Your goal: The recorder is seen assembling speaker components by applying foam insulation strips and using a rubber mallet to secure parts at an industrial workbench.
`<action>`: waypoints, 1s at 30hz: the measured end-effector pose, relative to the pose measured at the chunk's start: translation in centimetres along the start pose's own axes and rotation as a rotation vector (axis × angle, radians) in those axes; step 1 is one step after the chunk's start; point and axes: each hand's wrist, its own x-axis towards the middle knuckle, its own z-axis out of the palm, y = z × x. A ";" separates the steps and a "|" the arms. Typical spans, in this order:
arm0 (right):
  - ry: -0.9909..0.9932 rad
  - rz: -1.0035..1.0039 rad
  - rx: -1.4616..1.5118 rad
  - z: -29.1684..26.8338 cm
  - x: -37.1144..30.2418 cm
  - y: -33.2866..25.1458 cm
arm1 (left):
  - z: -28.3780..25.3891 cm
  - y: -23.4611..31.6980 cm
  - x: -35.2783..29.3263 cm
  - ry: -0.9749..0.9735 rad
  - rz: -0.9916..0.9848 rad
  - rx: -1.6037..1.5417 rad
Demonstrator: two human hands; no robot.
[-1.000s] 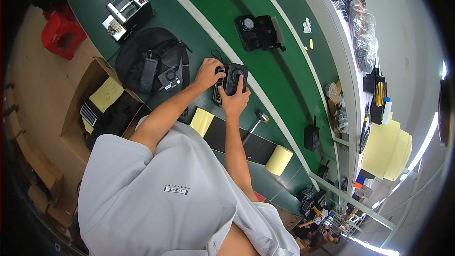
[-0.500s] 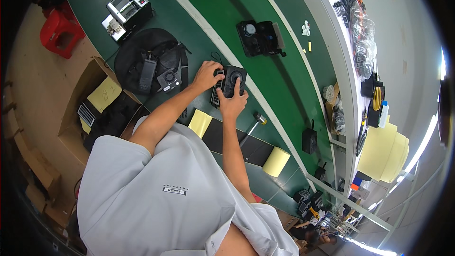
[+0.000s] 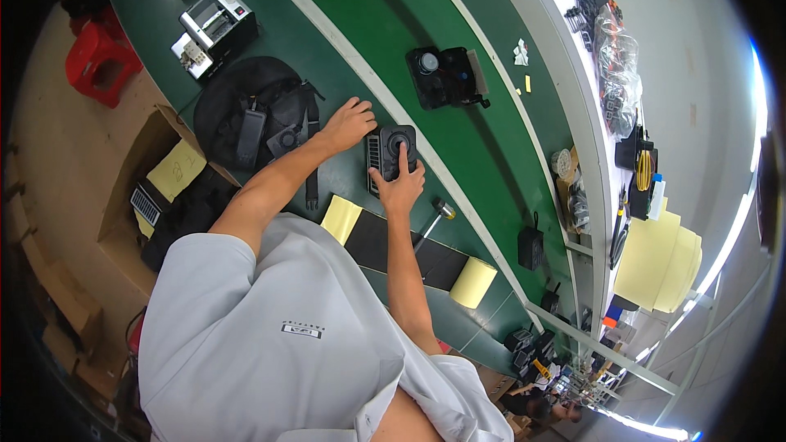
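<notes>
A black boxy device [image 3: 406, 133] with a round, speaker-like face and a ribbed, light-striped side lies on the green bench. My right hand [image 3: 399, 188] grips its near end, the thumb along the striped side and the index finger resting on the round face. Just off the device's far left corner is my left hand [image 3: 347, 126], its fingers bent but apart. Nothing shows in it; the area beneath its palm is hidden. Left of my left forearm lies a round black pouch [image 3: 221, 106] with a black handheld unit [image 3: 251, 137] and a small fan-like device [image 3: 282, 141] on it.
Nearer me are a yellow-backed black sheet roll [image 3: 473, 281] and a hammer [image 3: 432, 223]. A silver-black machine [image 3: 217, 23] stands far left. An open black case [image 3: 449, 78] sits on the green belt beyond the pale rail [image 3: 352, 53]. An open carton [image 3: 131, 196] is at left.
My left hand has come off the device and moved slightly left. The device and my right hand have shifted a little nearer me. The wrist loop beside the device no longer shows.
</notes>
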 end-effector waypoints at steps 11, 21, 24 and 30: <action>0.020 -0.264 0.055 -0.8 3.8 -1.3 | -0.5 -0.6 0.4 -0.050 -0.011 -0.121; -0.310 0.041 -0.306 -1.0 7.1 -3.2 | -0.1 1.5 1.1 0.106 -0.217 -0.143; -0.241 0.343 -0.343 -1.9 7.6 -0.1 | -1.8 6.7 1.9 -0.041 -0.542 -0.166; -0.300 0.630 -0.017 -0.9 2.9 6.8 | 1.2 10.0 -0.3 -0.315 -0.736 -0.314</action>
